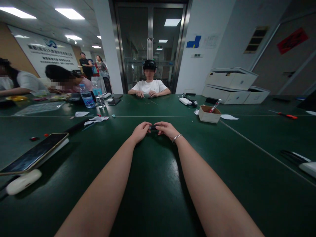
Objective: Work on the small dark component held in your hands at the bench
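Both arms reach forward over the green table (153,184). Between the fingertips is a small, dark, short object (153,127); its kind is too small to make out. My left hand (141,132) pinches its left end. The right end is gripped by my right hand (168,130), which has a silver bracelet (177,137) at the wrist. The fingers partly cover the object, just above or on the tabletop.
A phone (37,151) and a white rounded case (24,182) lie at left. Water bottles (87,96) stand farther back. A small open box (209,114) is ahead right, near white boxes (228,93) and a screwdriver (283,114). A person (149,86) sits opposite.
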The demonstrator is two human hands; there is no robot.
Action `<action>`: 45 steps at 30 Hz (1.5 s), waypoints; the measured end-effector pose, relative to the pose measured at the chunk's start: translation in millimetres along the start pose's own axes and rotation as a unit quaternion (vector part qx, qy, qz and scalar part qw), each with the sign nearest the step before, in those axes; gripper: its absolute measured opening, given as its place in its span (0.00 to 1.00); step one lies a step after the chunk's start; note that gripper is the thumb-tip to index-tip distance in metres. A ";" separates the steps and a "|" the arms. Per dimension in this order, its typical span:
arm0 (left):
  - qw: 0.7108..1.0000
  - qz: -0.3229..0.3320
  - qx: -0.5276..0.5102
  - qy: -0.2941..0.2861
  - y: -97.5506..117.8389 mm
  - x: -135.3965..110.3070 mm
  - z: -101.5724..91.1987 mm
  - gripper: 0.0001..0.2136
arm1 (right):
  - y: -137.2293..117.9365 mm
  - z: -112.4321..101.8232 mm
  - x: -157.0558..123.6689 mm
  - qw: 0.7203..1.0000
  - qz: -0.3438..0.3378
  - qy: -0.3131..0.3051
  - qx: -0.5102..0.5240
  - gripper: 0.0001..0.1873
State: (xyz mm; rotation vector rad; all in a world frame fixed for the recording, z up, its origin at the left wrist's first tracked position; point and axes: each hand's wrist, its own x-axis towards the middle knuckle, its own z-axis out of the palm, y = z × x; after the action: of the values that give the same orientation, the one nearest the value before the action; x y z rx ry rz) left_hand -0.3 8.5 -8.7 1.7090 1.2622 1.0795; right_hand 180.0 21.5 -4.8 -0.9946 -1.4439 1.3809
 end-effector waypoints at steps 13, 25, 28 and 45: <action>1.000 -0.003 -0.002 0.008 -3.2 1.7 -0.2 0.16 | -0.3 0.5 -0.6 1.000 0.000 -0.001 0.003 0.09; 1.000 -0.018 -0.018 0.001 -0.2 0.9 -0.5 0.13 | -0.4 0.7 -0.6 1.000 -0.004 -0.002 -0.005 0.09; 1.000 -0.016 -0.010 0.002 1.1 -0.2 -0.6 0.13 | -0.5 0.9 -0.7 1.000 -0.002 -0.002 -0.005 0.10; 0.996 -0.010 -0.078 0.053 0.7 -1.3 -4.6 0.12 | -4.2 1.6 -3.2 1.000 -0.010 0.004 -0.003 0.21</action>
State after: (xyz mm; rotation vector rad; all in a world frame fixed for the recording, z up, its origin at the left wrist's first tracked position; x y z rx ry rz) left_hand -4.5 7.4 -6.7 1.5381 1.2229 1.2374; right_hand 179.5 17.8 -0.8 -0.9856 -1.4496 1.3577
